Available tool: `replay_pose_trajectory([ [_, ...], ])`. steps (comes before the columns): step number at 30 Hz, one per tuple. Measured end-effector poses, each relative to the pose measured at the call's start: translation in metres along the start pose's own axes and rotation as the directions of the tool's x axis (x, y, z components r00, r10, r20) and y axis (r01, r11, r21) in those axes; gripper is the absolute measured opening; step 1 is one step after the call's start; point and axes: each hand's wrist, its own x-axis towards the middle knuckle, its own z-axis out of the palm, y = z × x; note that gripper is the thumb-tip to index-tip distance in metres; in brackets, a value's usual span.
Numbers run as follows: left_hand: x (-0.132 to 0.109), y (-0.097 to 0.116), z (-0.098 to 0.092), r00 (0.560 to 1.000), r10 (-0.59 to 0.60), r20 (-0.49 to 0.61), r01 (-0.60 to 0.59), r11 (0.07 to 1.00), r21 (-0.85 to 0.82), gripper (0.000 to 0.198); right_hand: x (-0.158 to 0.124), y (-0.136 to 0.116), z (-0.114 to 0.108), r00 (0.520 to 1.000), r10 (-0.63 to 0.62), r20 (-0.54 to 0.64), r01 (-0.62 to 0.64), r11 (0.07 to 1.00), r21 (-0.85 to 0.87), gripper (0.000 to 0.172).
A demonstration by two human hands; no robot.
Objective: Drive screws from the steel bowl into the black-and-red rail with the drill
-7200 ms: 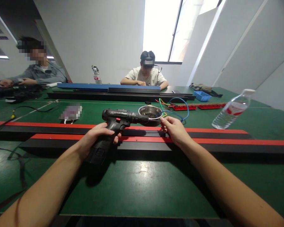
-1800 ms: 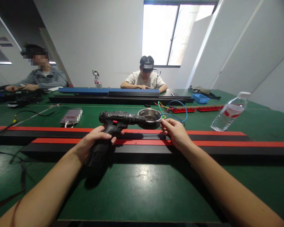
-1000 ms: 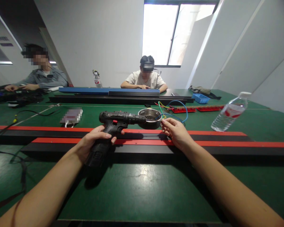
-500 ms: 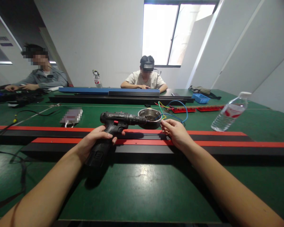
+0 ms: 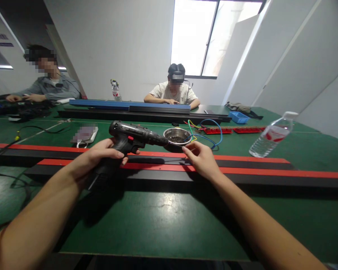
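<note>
My left hand [image 5: 103, 152] is wrapped round the grip of a black cordless drill [image 5: 129, 132] with a red switch. The drill's chuck points right, tilted slightly down. Just past it, my right hand [image 5: 201, 159] has thumb and forefinger pinched together by the bit's tip; what lies between them is too small to make out. Behind the fingertips stands a metal bowl [image 5: 166, 132] holding small dark pieces [image 5: 177, 139]. Beneath both hands run two long black bars with red tops, a nearer bar [image 5: 256, 173] and a farther bar [image 5: 253, 159].
A water bottle [image 5: 273, 135] stands at right. Coloured wires [image 5: 221, 137] and red strips [image 5: 218, 130] lie behind the bowl, near a blue bin [image 5: 239, 117]. A phone-like device [image 5: 86, 134] is at left. Two people sit beyond stacked blue and black profiles [image 5: 107, 104].
The drill has shifted left and its rear has risen, so the chuck now slopes down. My right hand has moved slightly left, keeping its pinch near the bit.
</note>
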Motion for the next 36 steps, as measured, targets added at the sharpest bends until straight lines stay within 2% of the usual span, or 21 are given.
replay_pose_trajectory([
  [3, -0.014, 0.027, -0.013, 0.998, -0.010, -0.062, 0.017, 0.992, 0.125, 0.050, -0.010, -0.014, 0.006, 0.980, -0.151, 0.133, 0.173, 0.970, -0.173, 0.024],
  [6, -0.027, 0.055, -0.020, 0.989, 0.002, -0.146, 0.031, 0.974, 0.225, 0.065, -0.020, -0.021, 0.013, 0.916, -0.250, 0.313, 0.331, 0.912, -0.243, 0.044],
  [9, -0.036, 0.075, -0.025, 0.983, 0.002, -0.182, 0.068, 0.923, 0.379, 0.072, -0.026, -0.026, 0.018, 0.851, -0.278, 0.445, 0.442, 0.838, -0.322, 0.058],
  [12, -0.040, 0.087, -0.030, 0.991, -0.019, -0.133, 0.077, 0.892, 0.446, 0.078, -0.030, -0.028, 0.021, 0.808, -0.263, 0.527, 0.492, 0.793, -0.360, 0.066],
  [17, -0.042, 0.102, -0.029, 0.995, 0.025, -0.095, 0.028, 0.857, 0.514, 0.077, -0.033, -0.028, 0.019, 0.778, -0.271, 0.567, 0.516, 0.790, -0.330, 0.071],
  [21, -0.043, 0.117, -0.024, 0.989, -0.067, -0.131, 0.134, 0.777, 0.615, 0.084, -0.034, -0.029, 0.016, 0.758, -0.266, 0.596, 0.519, 0.799, -0.303, 0.073],
  [24, -0.042, 0.127, -0.020, 0.979, -0.139, -0.152, 0.206, 0.688, 0.696, 0.082, -0.035, -0.033, 0.014, 0.741, -0.260, 0.619, 0.521, 0.804, -0.287, 0.073],
  [29, -0.039, 0.139, -0.011, 0.978, -0.009, -0.207, 0.185, 0.487, 0.854, 0.089, -0.035, -0.035, 0.014, 0.742, -0.273, 0.612, 0.518, 0.813, -0.266, 0.072],
  [34, -0.034, 0.150, -0.002, 0.991, -0.041, -0.124, 0.130, 0.410, 0.903, 0.079, -0.034, -0.036, 0.014, 0.755, -0.280, 0.593, 0.506, 0.824, -0.255, 0.065],
  [36, -0.028, 0.157, 0.003, 0.998, -0.014, -0.066, 0.067, 0.301, 0.951, 0.082, -0.034, -0.035, 0.015, 0.756, -0.296, 0.584, 0.517, 0.817, -0.256, 0.063],
])
